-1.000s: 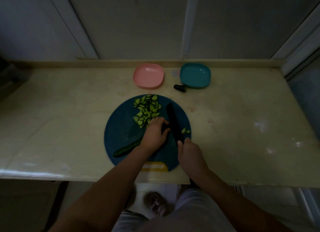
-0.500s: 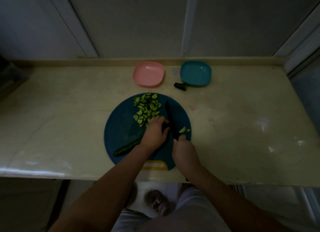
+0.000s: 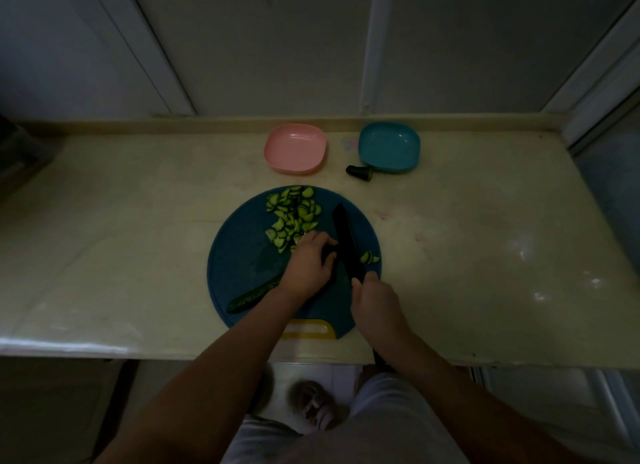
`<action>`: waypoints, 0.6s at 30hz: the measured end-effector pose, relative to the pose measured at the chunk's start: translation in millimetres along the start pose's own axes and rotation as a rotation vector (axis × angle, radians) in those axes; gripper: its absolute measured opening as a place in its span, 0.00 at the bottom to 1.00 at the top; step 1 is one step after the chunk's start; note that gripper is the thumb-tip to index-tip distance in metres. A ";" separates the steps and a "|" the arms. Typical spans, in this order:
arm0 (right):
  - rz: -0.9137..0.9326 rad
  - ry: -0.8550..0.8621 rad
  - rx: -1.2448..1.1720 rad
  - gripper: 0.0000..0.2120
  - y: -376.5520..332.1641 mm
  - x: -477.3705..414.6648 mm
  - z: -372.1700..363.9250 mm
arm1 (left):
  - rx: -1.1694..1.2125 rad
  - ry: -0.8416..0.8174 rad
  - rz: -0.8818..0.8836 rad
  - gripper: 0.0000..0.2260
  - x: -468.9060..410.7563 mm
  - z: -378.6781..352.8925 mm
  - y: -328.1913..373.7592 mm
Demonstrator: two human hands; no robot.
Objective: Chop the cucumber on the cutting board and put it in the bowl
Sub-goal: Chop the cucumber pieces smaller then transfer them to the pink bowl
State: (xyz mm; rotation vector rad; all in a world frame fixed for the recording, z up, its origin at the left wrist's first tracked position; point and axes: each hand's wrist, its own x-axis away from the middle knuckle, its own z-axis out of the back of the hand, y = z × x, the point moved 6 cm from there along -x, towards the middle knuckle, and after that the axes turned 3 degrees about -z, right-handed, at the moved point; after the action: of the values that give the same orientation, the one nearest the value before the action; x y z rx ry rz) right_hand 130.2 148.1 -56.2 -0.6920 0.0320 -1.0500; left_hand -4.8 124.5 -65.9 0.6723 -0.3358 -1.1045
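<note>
Cucumber [image 3: 254,295]: the uncut length lies diagonally on the lower left of the cutting board [image 3: 235,255]. Its cut end is hidden under my left hand [image 3: 308,264], which curls over it. Judged firm, wet-skinned, prone to roll; hold near the cut end, fingertips tucked. Right hand [image 3: 375,302] grips the knife [image 3: 348,241], blade just right of my left fingers. Slice pile [image 3: 292,217] sits above. Pink bowl [image 3: 296,148], teal bowl [image 3: 389,146] and a cut stub [image 3: 360,172] lie upper centre; the way there looks unobstructed.
</note>
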 end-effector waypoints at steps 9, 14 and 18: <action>0.000 0.004 0.019 0.15 -4.9 6.3 5.5 | 0.010 0.003 0.033 0.08 -0.9 -0.6 -2.6; -0.010 -0.006 0.063 0.15 -6.0 5.5 2.6 | -0.001 0.007 0.025 0.07 -0.9 -1.1 -3.7; 0.017 0.011 0.108 0.14 -10.2 5.7 -0.7 | 0.015 0.016 0.029 0.06 -1.5 -1.3 -3.4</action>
State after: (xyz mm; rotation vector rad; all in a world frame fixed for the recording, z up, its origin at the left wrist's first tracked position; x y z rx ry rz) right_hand 125.0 140.0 -49.6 -0.5869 -0.0094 -1.0318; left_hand -7.1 125.3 -69.0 0.6873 -0.3396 -1.0698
